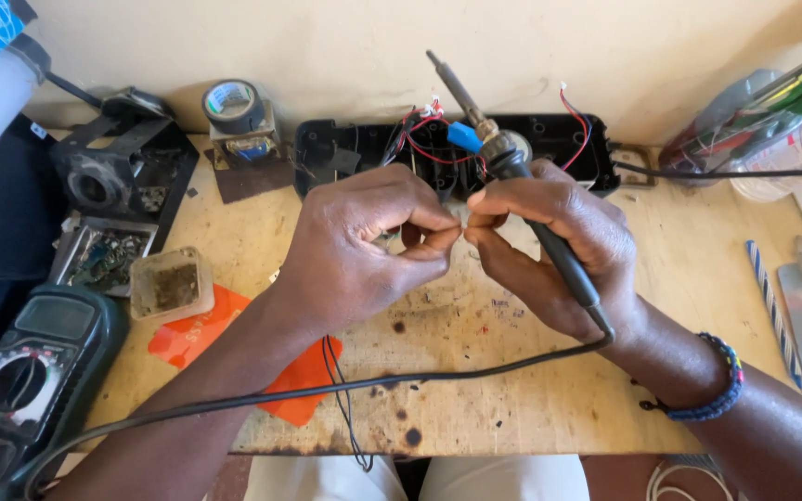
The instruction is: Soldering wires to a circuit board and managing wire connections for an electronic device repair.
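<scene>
Right hand (549, 250) is gripping a soldering iron (512, 172) by its black handle, the metal tip pointing up and away toward the wall, while its thumb and forefinger are pinching together on something very small that meets the left hand's fingertips. Left hand (364, 246) is curling in too, thumb and forefinger pressed together at that same spot — what sits between them looks like a thin wire end, but it is too small to tell. Both hands are hovering over the middle of the worn wooden table (512, 399), just in front of an opened black plastic casing (559, 139) lying along the far edge with red wires (424, 139) looping out of it. Judging by looks, the iron is light and stiff, its handle the only safe place to hold — the tip may be hot. Its black cord (327, 390) is trailing limp across the near edge. Any wire is likely soft, springy and easy to drop, best pinched close to its end. A multimeter (20, 371) is resting at the left edge, a tape roll (232, 102) near the far left corner.
</scene>
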